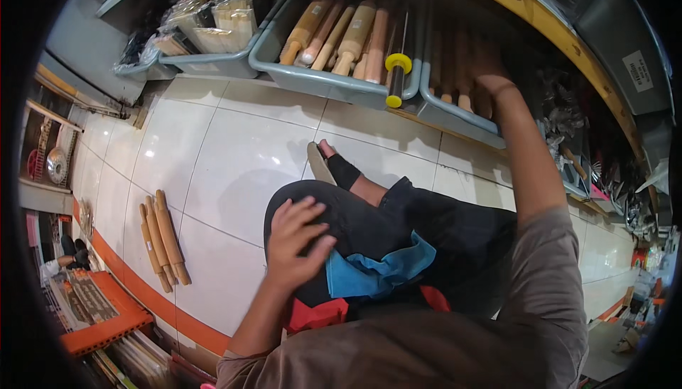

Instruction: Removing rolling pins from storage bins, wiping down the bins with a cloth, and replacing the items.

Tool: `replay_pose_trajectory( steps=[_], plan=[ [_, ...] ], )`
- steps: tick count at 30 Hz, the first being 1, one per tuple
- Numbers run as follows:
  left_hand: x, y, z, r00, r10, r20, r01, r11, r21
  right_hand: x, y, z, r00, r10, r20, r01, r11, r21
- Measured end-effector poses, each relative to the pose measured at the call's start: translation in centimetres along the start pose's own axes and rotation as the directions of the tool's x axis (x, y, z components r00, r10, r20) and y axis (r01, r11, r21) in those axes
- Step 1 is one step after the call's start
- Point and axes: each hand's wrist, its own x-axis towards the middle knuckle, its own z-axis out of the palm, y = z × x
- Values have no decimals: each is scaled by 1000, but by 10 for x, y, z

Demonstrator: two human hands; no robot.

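My left hand (299, 240) hovers over or rests on my dark-trousered knee, its fingers apart and nothing in it. My right hand (486, 64) reaches into a shadowed grey-blue plastic bin (462, 113) on the shelf, among wooden rolling pins (464, 93); its fingers are too dark to make out. The bin beside it (319, 86) holds several wooden rolling pins (357, 34) and a dark tube with yellow end rings (398, 62). Three wooden rolling pins (162, 241) lie side by side on the floor to my left. A blue cloth (378, 272) lies across my lap.
Bins of plastic-wrapped wooden goods (233, 18) stand at the upper left. A yellow shelf beam (511, 2) arches above my right forearm. Metal utensils (613, 170) crowd the shelf at right. An orange rack (109, 314) stands at lower left, with another person's foot (74, 256) beyond it.
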Motion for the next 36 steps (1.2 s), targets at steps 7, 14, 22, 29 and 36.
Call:
replay_pose_trajectory(
  steps=[7,14,22,29,36],
  plan=[
    [-105,-215,-158,601,-382,-702,713,653,256,-236,-40,-72,961,-41,-272,178,846,503],
    [-227,-270,-147,439,-671,-597,871,154,467,-337,-58,-41,998,-9,-67,44,835,548],
    [-180,-246,-158,521,-516,-680,848,222,482,-321,-49,-16,998,-25,-62,56,824,563],
    [-177,-251,-162,526,-524,-670,828,138,543,-330,-49,-31,999,32,-27,-8,776,630],
    [-167,-292,-133,372,-814,-446,928,345,144,-320,-34,-33,986,149,74,-161,736,658]
  ],
)
